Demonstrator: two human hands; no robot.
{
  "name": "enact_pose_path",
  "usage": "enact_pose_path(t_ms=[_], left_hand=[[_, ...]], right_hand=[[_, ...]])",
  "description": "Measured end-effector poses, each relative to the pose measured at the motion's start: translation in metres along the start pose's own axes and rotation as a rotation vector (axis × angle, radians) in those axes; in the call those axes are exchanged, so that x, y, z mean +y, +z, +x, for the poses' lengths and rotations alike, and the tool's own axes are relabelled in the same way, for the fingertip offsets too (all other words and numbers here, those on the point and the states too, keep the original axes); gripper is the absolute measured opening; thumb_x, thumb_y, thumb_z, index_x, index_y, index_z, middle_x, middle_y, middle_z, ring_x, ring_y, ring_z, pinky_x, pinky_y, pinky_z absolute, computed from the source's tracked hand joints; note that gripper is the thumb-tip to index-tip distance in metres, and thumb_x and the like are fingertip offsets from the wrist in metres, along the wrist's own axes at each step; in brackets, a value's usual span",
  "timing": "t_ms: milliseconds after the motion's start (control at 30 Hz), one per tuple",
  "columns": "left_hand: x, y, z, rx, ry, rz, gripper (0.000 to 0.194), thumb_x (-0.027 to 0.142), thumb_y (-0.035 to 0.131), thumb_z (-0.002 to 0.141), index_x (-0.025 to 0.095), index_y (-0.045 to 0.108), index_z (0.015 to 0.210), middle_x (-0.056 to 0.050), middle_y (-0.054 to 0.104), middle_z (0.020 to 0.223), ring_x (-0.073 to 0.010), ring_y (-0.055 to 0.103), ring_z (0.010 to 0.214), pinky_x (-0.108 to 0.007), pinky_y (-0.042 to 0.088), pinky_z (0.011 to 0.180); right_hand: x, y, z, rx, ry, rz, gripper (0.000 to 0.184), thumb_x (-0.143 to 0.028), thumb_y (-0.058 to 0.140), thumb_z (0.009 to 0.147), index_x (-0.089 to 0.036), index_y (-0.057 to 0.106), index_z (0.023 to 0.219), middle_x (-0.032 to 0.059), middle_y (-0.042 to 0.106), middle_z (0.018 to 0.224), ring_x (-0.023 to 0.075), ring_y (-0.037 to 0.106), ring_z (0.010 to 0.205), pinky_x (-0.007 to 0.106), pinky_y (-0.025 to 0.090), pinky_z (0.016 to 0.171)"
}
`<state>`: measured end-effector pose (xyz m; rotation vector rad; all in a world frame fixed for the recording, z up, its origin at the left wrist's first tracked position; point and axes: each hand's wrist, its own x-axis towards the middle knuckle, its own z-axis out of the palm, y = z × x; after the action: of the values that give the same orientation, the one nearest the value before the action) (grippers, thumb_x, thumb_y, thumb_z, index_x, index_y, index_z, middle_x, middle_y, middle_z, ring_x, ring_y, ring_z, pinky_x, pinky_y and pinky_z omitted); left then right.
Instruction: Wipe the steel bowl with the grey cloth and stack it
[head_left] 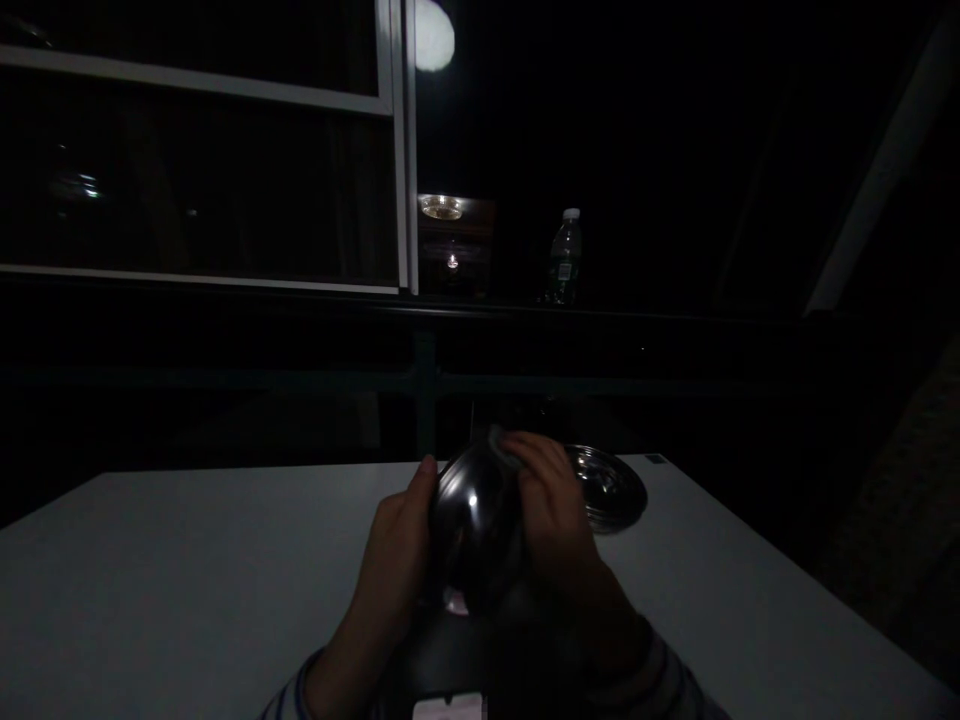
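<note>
A shiny metal bowl [476, 515] is held up in front of me, its rounded outer side towards the camera. My left hand [397, 545] grips it at the left edge, thumb along the rim. Against the bowl's upper right side, my right hand [551, 500] presses a small pale cloth-like piece [498, 440], slightly blurred, with its fingers bent over it. Just behind the right hand, shallow metal dishes [619, 495] rest on the white table [225, 560], partly hidden by that hand. The lower part of the bowl fades into shadow.
Past the table's far edge runs a dark railing [337, 381]. A plastic bottle [566, 260] with a white cap stands on the ledge behind it. At left is a white-framed window [405, 150]. A small dark label [655, 459] marks the table's far right corner. The room is dim.
</note>
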<state>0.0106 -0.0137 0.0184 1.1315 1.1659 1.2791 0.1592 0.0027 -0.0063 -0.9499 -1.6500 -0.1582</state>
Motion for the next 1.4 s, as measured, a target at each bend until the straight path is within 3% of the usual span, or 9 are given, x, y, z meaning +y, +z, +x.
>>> enact_pose_path(t_ms=[100,300,433,567,767,833,1000,1167,1400], left_hand=[[0.002,0.001,-0.002,0.003,-0.017,-0.034,0.048,0.060,0.053,0.066,0.015,0.054,0.049,-0.002,0.054,0.045,-0.0135,0.048,0.044,-0.023,0.035,0.043],[0.000,0.000,0.001,0.047,0.003,-0.065,0.041,0.049,0.062,0.064,0.014,0.055,0.046,0.000,0.052,0.042,-0.0112,0.045,0.040,-0.022,0.033,0.041],[0.006,-0.010,0.008,0.001,-0.088,-0.147,0.034,0.044,0.061,0.069,0.012,0.063,0.058,-0.003,0.060,0.047,-0.0153,0.054,0.043,-0.023,0.038,0.041],[0.015,-0.016,0.014,0.072,-0.106,-0.366,0.023,0.031,0.052,0.079,0.015,0.065,0.068,-0.002,0.065,0.055,-0.0149,0.058,0.046,-0.024,0.045,0.046],[0.013,-0.013,0.013,-0.007,-0.176,-0.345,0.021,0.030,0.055,0.078,0.013,0.065,0.072,-0.005,0.066,0.057,-0.0160,0.061,0.050,-0.024,0.049,0.047],[0.014,-0.014,0.013,0.007,-0.190,-0.390,0.019,0.028,0.055,0.078,0.013,0.064,0.072,-0.004,0.066,0.056,-0.0155,0.061,0.048,-0.024,0.048,0.045],[0.020,-0.020,0.018,0.014,-0.222,-0.644,0.023,0.021,0.044,0.083,0.015,0.061,0.068,-0.002,0.063,0.051,-0.0136,0.058,0.044,-0.023,0.047,0.043],[0.017,-0.018,0.022,-0.070,-0.117,-0.738,0.014,0.018,0.049,0.080,0.016,0.063,0.081,-0.002,0.066,0.061,-0.0149,0.062,0.055,-0.023,0.050,0.055],[0.018,-0.012,0.019,0.010,-0.168,-0.776,0.017,0.018,0.046,0.081,0.018,0.062,0.075,0.001,0.060,0.047,-0.0133,0.055,0.041,-0.022,0.046,0.046]], right_hand=[[0.000,0.000,0.000,0.089,0.123,0.024,0.034,-0.012,0.031,0.082,-0.019,0.057,0.103,0.0069,0.058,0.107,0.0192,0.050,0.102,0.038,0.042,0.087],[-0.026,0.010,-0.004,-0.019,-0.266,-0.029,0.033,-0.016,0.036,0.081,-0.017,0.058,0.105,0.0074,0.058,0.108,0.0215,0.047,0.105,0.041,0.040,0.090],[-0.002,0.001,0.000,0.012,-0.040,0.084,0.033,-0.014,0.033,0.084,-0.019,0.057,0.107,0.0066,0.057,0.110,0.0188,0.048,0.106,0.038,0.041,0.090],[0.011,-0.004,0.003,0.096,0.179,0.180,0.032,-0.016,0.033,0.086,-0.020,0.055,0.109,0.0061,0.056,0.113,0.0173,0.049,0.107,0.035,0.041,0.090],[-0.002,-0.011,0.006,-0.040,0.047,0.205,0.034,-0.017,0.034,0.086,-0.023,0.056,0.112,0.0038,0.055,0.119,0.0172,0.046,0.113,0.037,0.035,0.098],[0.003,-0.013,0.006,-0.056,0.076,0.263,0.035,-0.018,0.034,0.086,-0.023,0.056,0.113,0.0038,0.055,0.120,0.0176,0.046,0.114,0.038,0.035,0.099],[0.014,-0.008,0.005,0.043,0.163,0.364,0.038,-0.021,0.033,0.087,-0.022,0.052,0.120,0.0052,0.052,0.126,0.0193,0.044,0.118,0.040,0.037,0.098],[-0.003,0.008,-0.008,0.163,0.106,0.228,0.042,-0.020,0.029,0.088,-0.022,0.043,0.128,0.0069,0.045,0.132,0.0211,0.039,0.122,0.044,0.035,0.099],[-0.010,0.018,-0.019,0.171,-0.069,0.064,0.044,-0.019,0.028,0.088,-0.022,0.039,0.131,0.0070,0.038,0.136,0.0240,0.033,0.126,0.048,0.035,0.099]])
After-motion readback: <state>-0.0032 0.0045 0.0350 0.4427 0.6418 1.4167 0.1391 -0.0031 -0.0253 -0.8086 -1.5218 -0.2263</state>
